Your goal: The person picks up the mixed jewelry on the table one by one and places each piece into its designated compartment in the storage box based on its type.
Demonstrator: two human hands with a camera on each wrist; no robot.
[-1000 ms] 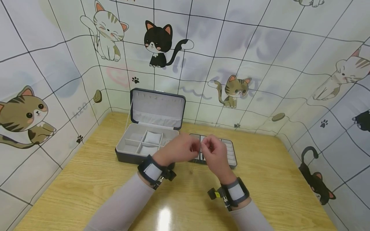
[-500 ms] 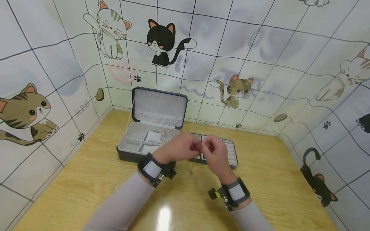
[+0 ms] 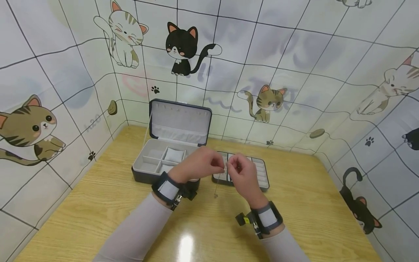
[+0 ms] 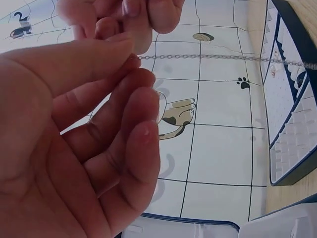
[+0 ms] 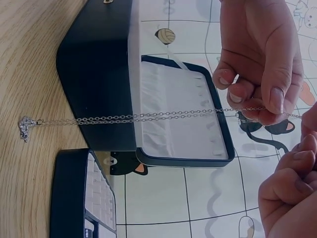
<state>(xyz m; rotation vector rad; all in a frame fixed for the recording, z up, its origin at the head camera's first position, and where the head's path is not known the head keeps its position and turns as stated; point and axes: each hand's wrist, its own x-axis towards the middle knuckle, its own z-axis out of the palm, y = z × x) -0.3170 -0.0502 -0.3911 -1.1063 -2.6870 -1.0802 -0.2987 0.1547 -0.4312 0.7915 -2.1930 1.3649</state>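
Note:
A thin silver chain necklace (image 5: 173, 116) hangs from both hands, its two strands running down to a small sparkly pendant (image 5: 26, 128). The left hand (image 3: 201, 163) pinches the chain between thumb and index finger, its other fingers loosely bent. Close beside it, the right hand (image 3: 243, 176) pinches the chain's end with thumb and fingertips; its exact grip is partly hidden. A short stretch of chain spans the gap between them in the right wrist view. In the head view the pendant dangles low over the table, in front of the jewelry tray (image 3: 267, 183).
An open dark-blue jewelry box (image 3: 147, 177) stands behind the left hand, its lid (image 3: 178, 122) raised and small white cushions (image 3: 174, 155) in its compartments. The tray behind the hands has ring rolls. A cat-printed cloth (image 3: 229, 72) walls in the wooden table (image 3: 311, 211).
The left hand has moved slightly up and left, widening the gap to the right hand. The pendant shows more clearly below the hands. The right hand has barely moved.

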